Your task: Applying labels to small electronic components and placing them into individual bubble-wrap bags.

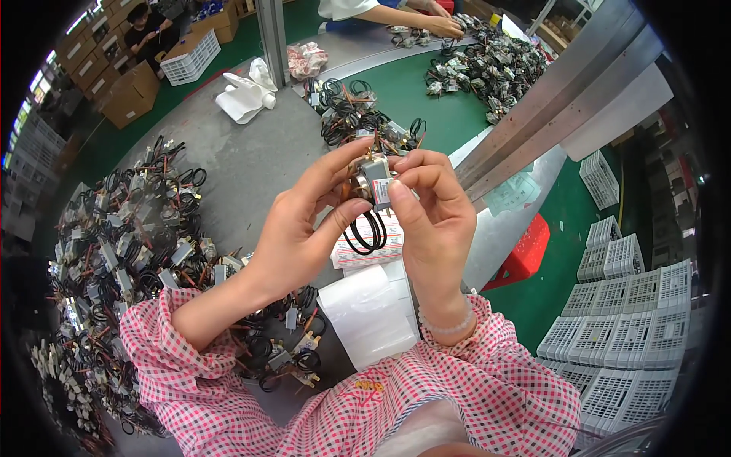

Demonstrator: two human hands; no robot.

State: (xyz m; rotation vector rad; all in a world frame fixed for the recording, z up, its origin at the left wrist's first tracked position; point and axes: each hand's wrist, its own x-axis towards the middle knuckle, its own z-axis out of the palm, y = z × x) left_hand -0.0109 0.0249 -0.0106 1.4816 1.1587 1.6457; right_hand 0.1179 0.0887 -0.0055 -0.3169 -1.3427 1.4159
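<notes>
Pinching a small grey device (378,183) with thumb and fingers of my left hand (293,225) and right hand (442,225), I hold it above the tabletop (236,164), its black cable (368,242) looped below; one heap of similar devices (122,251) lies left, another heap (352,114) far.

Grey component (376,170) partly behind the fingers (407,206), its label (382,190) illegibly small, a co-worker (401,17) cropped above.
</notes>
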